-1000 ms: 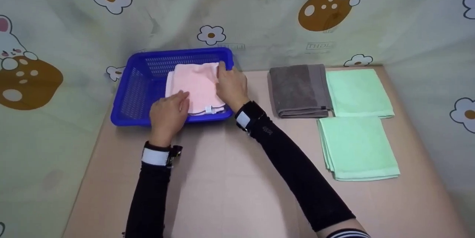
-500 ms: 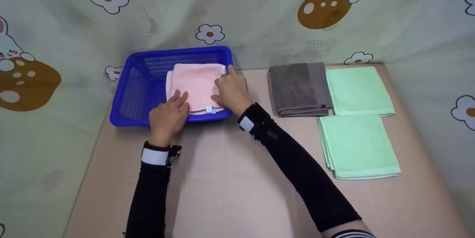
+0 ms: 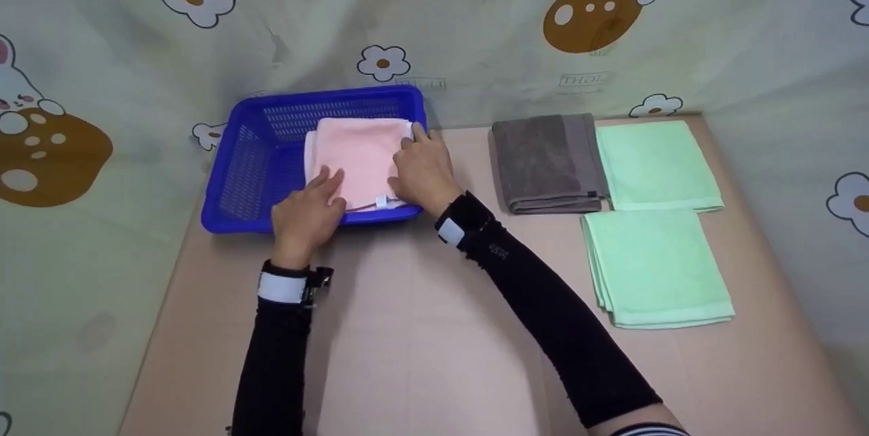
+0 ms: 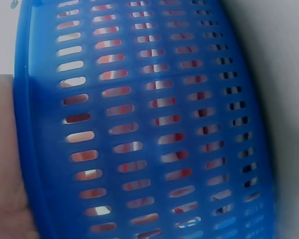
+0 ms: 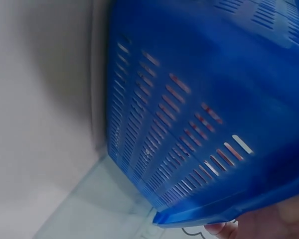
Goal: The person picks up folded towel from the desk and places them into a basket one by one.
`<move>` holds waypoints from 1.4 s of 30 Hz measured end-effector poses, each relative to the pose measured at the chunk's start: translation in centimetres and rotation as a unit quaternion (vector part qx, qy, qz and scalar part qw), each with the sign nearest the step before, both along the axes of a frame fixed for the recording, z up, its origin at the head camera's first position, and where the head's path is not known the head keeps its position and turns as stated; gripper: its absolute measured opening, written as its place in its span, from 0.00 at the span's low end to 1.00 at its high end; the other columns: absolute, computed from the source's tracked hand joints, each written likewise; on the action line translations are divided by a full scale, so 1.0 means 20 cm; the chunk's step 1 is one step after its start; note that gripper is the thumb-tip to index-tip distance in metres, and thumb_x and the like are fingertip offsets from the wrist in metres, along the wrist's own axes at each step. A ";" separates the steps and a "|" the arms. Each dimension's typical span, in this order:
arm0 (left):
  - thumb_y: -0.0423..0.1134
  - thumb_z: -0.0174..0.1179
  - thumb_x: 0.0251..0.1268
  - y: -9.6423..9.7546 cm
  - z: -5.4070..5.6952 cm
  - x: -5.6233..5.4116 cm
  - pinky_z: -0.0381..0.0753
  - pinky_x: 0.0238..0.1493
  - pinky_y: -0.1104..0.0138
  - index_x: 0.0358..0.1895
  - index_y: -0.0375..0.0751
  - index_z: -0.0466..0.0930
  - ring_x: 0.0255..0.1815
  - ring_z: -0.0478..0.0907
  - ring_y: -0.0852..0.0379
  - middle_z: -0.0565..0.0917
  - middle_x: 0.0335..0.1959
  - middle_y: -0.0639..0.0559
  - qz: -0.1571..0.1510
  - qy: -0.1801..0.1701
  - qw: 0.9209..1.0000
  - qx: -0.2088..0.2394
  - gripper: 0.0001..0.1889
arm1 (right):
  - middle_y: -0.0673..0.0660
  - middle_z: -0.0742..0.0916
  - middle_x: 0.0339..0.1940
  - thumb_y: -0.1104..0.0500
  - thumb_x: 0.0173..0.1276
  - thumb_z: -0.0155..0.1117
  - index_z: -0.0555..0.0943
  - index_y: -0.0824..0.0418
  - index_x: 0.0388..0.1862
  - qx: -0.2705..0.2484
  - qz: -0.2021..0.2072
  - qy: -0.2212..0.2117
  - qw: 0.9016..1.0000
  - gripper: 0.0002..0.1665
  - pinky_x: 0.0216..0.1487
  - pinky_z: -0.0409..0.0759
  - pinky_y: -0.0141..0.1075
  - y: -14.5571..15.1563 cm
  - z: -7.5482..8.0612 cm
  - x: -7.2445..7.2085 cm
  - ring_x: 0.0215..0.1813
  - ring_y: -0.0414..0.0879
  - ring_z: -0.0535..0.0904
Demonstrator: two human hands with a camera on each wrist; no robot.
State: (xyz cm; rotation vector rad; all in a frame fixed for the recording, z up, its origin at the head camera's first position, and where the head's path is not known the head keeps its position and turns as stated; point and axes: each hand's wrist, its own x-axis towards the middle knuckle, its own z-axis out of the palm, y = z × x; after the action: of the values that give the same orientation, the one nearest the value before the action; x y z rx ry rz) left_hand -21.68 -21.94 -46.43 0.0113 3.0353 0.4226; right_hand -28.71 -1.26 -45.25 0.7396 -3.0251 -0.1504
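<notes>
A folded pink towel (image 3: 360, 157) with a small white tag lies in the right half of the blue plastic basket (image 3: 254, 225), on top of a white-edged layer. My left hand (image 3: 305, 219) reaches over the basket's front rim, its fingers spread and resting on the towel's front left part. At the towel's right edge, by the basket's right rim, my right hand (image 3: 428, 168) touches the cloth; its fingertips are partly hidden. Through the slots of the basket wall (image 4: 45, 149), pink and white cloth shows in the left wrist view.
To the right of the basket lies a folded grey towel (image 3: 543, 164). Beside it is a folded green towel (image 3: 658, 164), with another green towel (image 3: 658, 269) in front. A patterned curtain (image 3: 475, 28) hangs behind the tan table (image 3: 407, 354).
My right hand has shifted slightly toward me and away from the towel's far right corner, which now shows. The left fingers have spread a little on the towel. The basket stays put.
</notes>
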 end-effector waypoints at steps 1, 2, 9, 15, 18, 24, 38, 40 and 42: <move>0.52 0.45 0.76 0.00 0.00 0.00 0.76 0.37 0.52 0.79 0.54 0.66 0.59 0.79 0.26 0.66 0.80 0.47 0.000 0.002 1.000 0.001 0.30 | 0.55 0.88 0.50 0.35 0.72 0.60 0.89 0.55 0.48 -0.006 0.001 0.006 1.000 0.28 0.58 0.73 0.47 0.00 0.00 0.00 0.64 0.54 0.71; 0.52 0.45 0.76 0.00 0.00 0.00 0.78 0.41 0.49 0.79 0.54 0.66 0.62 0.78 0.25 0.66 0.80 0.47 0.000 0.004 1.000 0.002 0.30 | 0.55 0.88 0.50 0.35 0.71 0.61 0.90 0.55 0.47 -0.012 0.001 0.013 1.000 0.28 0.58 0.73 0.47 0.01 -0.01 0.00 0.64 0.54 0.71; 0.52 0.46 0.77 0.00 -0.02 -0.01 0.79 0.50 0.42 0.78 0.53 0.68 0.61 0.78 0.25 0.67 0.79 0.47 -0.001 0.017 1.000 0.007 0.29 | 0.56 0.88 0.52 0.37 0.71 0.61 0.90 0.56 0.45 -0.048 0.003 0.022 0.999 0.25 0.62 0.72 0.48 0.03 -0.02 0.01 0.70 0.56 0.71; 0.50 0.46 0.77 0.00 -0.03 0.00 0.73 0.61 0.35 0.76 0.50 0.71 0.66 0.74 0.25 0.69 0.78 0.44 -0.002 0.044 0.999 0.005 0.28 | 0.56 0.87 0.56 0.38 0.73 0.60 0.90 0.53 0.49 -0.077 0.010 0.012 0.997 0.23 0.66 0.71 0.49 0.04 -0.02 0.00 0.71 0.57 0.71; 0.50 0.45 0.78 0.01 -0.02 0.01 0.62 0.71 0.32 0.76 0.48 0.71 0.74 0.66 0.27 0.69 0.78 0.43 -0.001 0.051 0.999 0.009 0.27 | 0.55 0.88 0.57 0.40 0.74 0.61 0.89 0.51 0.55 -0.121 0.019 0.004 0.992 0.23 0.64 0.72 0.47 0.07 -0.01 0.02 0.65 0.55 0.74; 0.51 0.45 0.80 0.01 -0.03 0.01 0.58 0.74 0.32 0.75 0.47 0.72 0.78 0.62 0.30 0.69 0.78 0.41 0.002 0.064 0.998 0.021 0.27 | 0.56 0.86 0.61 0.42 0.75 0.63 0.81 0.51 0.69 -0.205 0.019 -0.021 0.978 0.28 0.59 0.76 0.45 0.18 0.07 0.06 0.58 0.52 0.77; 0.52 0.46 0.80 0.03 -0.04 0.00 0.68 0.67 0.32 0.74 0.48 0.73 0.76 0.66 0.33 0.70 0.78 0.43 0.008 0.065 0.997 0.037 0.27 | 0.62 0.84 0.65 0.49 0.74 0.66 0.81 0.56 0.69 -0.348 -0.083 -0.013 0.934 0.27 0.67 0.74 0.56 0.77 0.06 0.04 0.67 0.60 0.77; 0.52 0.46 0.80 0.03 -0.04 0.00 0.68 0.67 0.32 0.75 0.48 0.73 0.76 0.66 0.33 0.70 0.78 0.43 0.010 0.063 0.997 0.036 0.26 | 0.63 0.83 0.66 0.50 0.74 0.66 0.80 0.57 0.70 -0.360 -0.104 -0.022 0.927 0.28 0.70 0.72 0.57 0.86 0.04 0.04 0.69 0.60 0.75; 0.52 0.46 0.80 0.02 -0.04 0.00 0.68 0.67 0.32 0.75 0.49 0.73 0.76 0.66 0.33 0.70 0.78 0.43 0.012 0.062 0.997 0.036 0.26 | 0.63 0.82 0.68 0.51 0.74 0.67 0.78 0.58 0.71 -0.365 -0.122 -0.030 0.922 0.29 0.72 0.69 0.58 0.94 0.01 0.03 0.71 0.61 0.73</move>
State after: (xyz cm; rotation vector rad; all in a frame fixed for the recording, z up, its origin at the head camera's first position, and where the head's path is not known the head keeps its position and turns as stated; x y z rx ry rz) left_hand -21.60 -21.44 -47.18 0.0059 3.1430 0.5522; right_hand -28.17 17.57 -45.14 0.2947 -2.8475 0.9537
